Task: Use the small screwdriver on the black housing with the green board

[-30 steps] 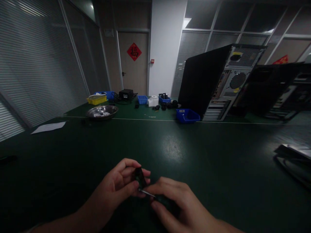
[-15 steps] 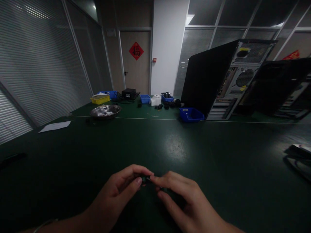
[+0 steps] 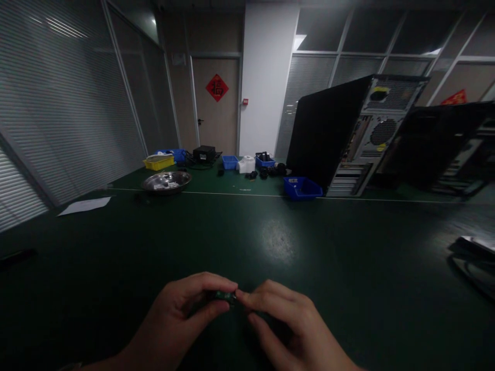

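Observation:
My left hand (image 3: 185,309) is closed, with a small green circuit board (image 3: 224,296) pinched between the thumb and the fingers. The board lies level, just above the tabletop, and its left end is hidden in my palm. From the other side my right hand (image 3: 286,319) meets it, the index fingertip touching the board's right end. The right fingers are curled, and the thumb sits lower, near them. Whatever they may hold is too small and dark to make out.
Across the green table (image 3: 216,232) stand a steel bowl (image 3: 166,190), a blue bin (image 3: 302,189), a yellow basket (image 3: 159,164) and a white device (image 3: 246,165). A black computer case (image 3: 328,134) rises at the right. Paper (image 3: 85,206) lies left; a cable (image 3: 469,273) lies right.
The board in my left hand now shows its green face, where only a dark piece was visible between the fingers. My right index finger has shifted slightly towards the board's end.

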The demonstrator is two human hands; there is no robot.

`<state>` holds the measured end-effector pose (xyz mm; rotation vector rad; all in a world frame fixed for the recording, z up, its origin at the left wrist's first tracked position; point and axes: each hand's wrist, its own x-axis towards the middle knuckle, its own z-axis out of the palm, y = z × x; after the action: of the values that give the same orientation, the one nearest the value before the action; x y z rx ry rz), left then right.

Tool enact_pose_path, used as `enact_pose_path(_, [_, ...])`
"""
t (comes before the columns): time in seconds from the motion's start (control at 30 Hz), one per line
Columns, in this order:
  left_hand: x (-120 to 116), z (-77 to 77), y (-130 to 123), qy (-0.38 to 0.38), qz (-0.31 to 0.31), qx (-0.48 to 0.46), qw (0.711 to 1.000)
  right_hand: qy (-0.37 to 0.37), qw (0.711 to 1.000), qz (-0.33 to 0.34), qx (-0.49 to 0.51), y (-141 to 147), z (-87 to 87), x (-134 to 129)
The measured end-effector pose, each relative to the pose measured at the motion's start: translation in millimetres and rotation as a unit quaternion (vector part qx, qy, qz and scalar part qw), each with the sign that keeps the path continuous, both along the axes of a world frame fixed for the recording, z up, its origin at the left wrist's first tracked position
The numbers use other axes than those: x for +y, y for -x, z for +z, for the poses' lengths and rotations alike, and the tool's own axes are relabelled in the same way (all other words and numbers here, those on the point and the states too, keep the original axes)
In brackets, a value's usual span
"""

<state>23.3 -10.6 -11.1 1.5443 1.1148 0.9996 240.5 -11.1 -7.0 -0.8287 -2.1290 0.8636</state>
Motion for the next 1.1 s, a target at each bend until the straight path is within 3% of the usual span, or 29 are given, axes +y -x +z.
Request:
enact_pose_path(0.23, [3.7, -1.4, -2.6, 0.107, -0.005, -0.115, 0.988, -0.017, 0.999, 0.010, 0.032, 0.5, -1.9, 4.5])
enact_pose_path(0.47, [8.4, -1.0, -3.8, 0.141, -0.020, -0.160, 0.977, -0.031, 0.998, 0.017, 0.059, 0.3, -6.0, 2.0])
enact_pose_path(0.87, [-0.9, 6.8, -6.3, 0.101, -0.008, -0.108, 0.989, 0.007, 1.000, 0.019, 0.014, 1.6, -1.4, 1.9])
enact_pose_path(1.1, [2.9, 2.1, -5.7, 0.136, -0.038, -0.185, 0.973, 0.005, 0.999, 0.026, 0.026, -0.7, -4.1, 2.2])
